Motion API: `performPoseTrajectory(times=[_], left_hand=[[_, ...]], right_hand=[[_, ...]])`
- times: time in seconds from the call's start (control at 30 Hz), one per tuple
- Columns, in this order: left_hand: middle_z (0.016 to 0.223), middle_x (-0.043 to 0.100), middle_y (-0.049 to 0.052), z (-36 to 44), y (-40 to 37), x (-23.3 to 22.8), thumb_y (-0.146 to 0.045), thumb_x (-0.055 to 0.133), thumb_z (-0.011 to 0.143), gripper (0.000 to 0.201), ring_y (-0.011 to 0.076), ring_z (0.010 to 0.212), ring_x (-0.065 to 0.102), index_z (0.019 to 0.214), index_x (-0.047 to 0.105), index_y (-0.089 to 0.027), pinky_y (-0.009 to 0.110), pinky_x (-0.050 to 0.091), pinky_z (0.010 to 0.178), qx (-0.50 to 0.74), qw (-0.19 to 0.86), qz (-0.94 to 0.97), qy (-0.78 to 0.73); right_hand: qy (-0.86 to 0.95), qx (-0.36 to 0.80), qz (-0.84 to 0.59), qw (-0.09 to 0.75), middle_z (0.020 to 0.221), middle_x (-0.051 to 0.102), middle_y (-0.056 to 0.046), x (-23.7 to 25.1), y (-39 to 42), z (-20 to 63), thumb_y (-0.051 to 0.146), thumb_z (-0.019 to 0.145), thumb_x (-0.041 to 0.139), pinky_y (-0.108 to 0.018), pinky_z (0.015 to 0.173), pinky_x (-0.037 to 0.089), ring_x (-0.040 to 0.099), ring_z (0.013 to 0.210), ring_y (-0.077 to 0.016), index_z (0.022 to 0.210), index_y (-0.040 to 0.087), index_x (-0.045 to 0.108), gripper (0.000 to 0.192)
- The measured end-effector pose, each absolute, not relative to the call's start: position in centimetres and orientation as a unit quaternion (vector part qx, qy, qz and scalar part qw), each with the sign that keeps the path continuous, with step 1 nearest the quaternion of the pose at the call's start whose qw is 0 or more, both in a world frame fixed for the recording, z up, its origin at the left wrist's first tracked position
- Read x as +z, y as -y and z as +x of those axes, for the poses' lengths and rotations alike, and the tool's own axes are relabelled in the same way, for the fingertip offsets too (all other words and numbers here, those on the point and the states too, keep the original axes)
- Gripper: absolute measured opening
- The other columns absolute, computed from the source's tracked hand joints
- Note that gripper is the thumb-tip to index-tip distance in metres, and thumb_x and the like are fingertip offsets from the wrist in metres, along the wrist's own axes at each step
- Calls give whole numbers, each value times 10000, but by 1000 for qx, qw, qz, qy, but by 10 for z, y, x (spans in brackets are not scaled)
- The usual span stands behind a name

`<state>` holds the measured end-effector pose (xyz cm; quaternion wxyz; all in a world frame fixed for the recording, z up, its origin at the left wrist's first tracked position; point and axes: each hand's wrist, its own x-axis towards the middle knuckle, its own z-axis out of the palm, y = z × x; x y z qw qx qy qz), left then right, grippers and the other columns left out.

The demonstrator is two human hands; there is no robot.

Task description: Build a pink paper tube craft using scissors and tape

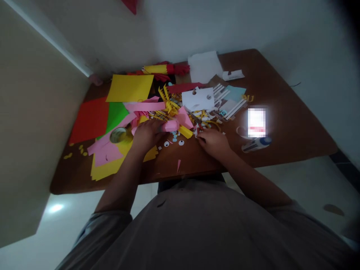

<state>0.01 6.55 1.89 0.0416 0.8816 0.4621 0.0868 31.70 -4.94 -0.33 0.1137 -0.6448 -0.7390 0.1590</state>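
On the surface (281,123): brown top, craft paper scattered across the middle and left.
Left hand (146,134): grip closed around a pink punch (170,126), pressing it down amid pink and yellow scraps.
Right hand (214,142): rested flat-ish on the wood, fingertips (200,138) at small paper bits; couldn't tell if it pinched anything.
Punch location: centre of the pile, just left of the right hand.
Tape roll (118,135): just beside the left hand.
Paper eyes (173,143): between both hands.
Glue stick (256,144): right of the right hand, apart.
Yellow sheet (129,88): far side.
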Motion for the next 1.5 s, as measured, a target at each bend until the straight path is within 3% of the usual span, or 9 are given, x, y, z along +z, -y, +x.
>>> performPoseTrajectory(times=[0.2, 0.4, 0.63, 0.7, 0.87, 1.07, 1.2, 1.37, 1.5], left_hand=[[1503, 795, 173, -32, -71, 11, -461, 762, 1062, 566, 383, 1410, 742, 1561, 706, -199, 538, 584, 1219, 247, 33, 853, -459], [1448, 823, 156, -43, -70, 5, -692, 761, 1066, 653, 346, 1349, 781, 1525, 735, -229, 508, 619, 1188, 317, 41, 851, -417], [1485, 784, 161, -56, -42, 27, -778, 724, 1079, 703, 348, 1453, 720, 1497, 707, -214, 587, 573, 1246, 359, 0, 824, -439], [1429, 808, 142, -64, -33, 37, -762, 738, 1078, 662, 334, 1402, 748, 1469, 725, -229, 554, 600, 1201, 354, -30, 823, -443], [1349, 837, 111, -93, -18, 47, -692, 843, 1027, 611, 333, 1266, 788, 1456, 734, -270, 518, 638, 1087, 389, -107, 783, -473], [1362, 841, 123, -129, -9, 41, -625, 842, 1037, 551, 333, 1262, 800, 1438, 748, -258, 521, 633, 1110, 388, -104, 755, -518], [1315, 846, 144, -134, -6, 38, -652, 864, 1025, 588, 351, 1225, 804, 1425, 763, -233, 540, 646, 1070, 363, -83, 773, -514], [1279, 863, 134, -117, -7, 33, -520, 892, 1024, 464, 367, 1218, 808, 1399, 810, -258, 526, 637, 1057, 196, 0, 870, -452], [1281, 875, 97, -102, -19, 30, -331, 883, 1004, 403, 333, 1206, 814, 1400, 822, -289, 487, 635, 1059, 120, 69, 894, -426]], right_hand=[[713, 143, -648, 228, 1177, 877, -146, -12, 39, 324, 260, 1110, 619, -409, 936, 566, 768, 1055, -317, 1207, 195, 869, 275], [739, 152, -609, 242, 1314, 868, -181, -11, 59, 315, 309, 1142, 614, -476, 1064, 595, 783, 1196, -355, 1428, 165, 839, 391], [884, 212, -400, 113, 1395, 802, -179, -16, 109, 279, 525, 984, 940, -483, 1048, 568, 727, 1243, -380, 1467, 218, 815, 586], [900, 192, -377, 109, 1462, 779, -192, -28, 120, 271, 508, 949, 982, -510, 1085, 549, 697, 1288, -390, 1491, 210, 787, 648], [905, 176, -346, 172, 1189, 856, -118, -50, 125, 269, 328, 1130, 774, -425, 967, 554, 734, 1088, -286, 1198, 248, 883, 152], [837, 300, -379, 255, 1005, 871, -88, -46, 126, 271, 306, 1127, 740, -401, 895, 596, 778, 964, -257, 1032, 246, 888, 186], [651, 420, -515, 366, 892, 861, -59, -29, 125, 275, 512, 1045, 824, -366, 738, 621, 782, 788, -238, 953, 255, 855, 274], [439, 342, -676, 483, 597, 684, 23, 0, 92, 298, 629, 919, 912, -345, 538, 490, 605, 507, -198, 1065, 242, 890, 415], [401, 334, -685, 508, 683, 781, -19, 9, 70, 311, 506, 898, 919, -386, 665, 599, 722, 620, -229, 1084, 225, 924, 338]])
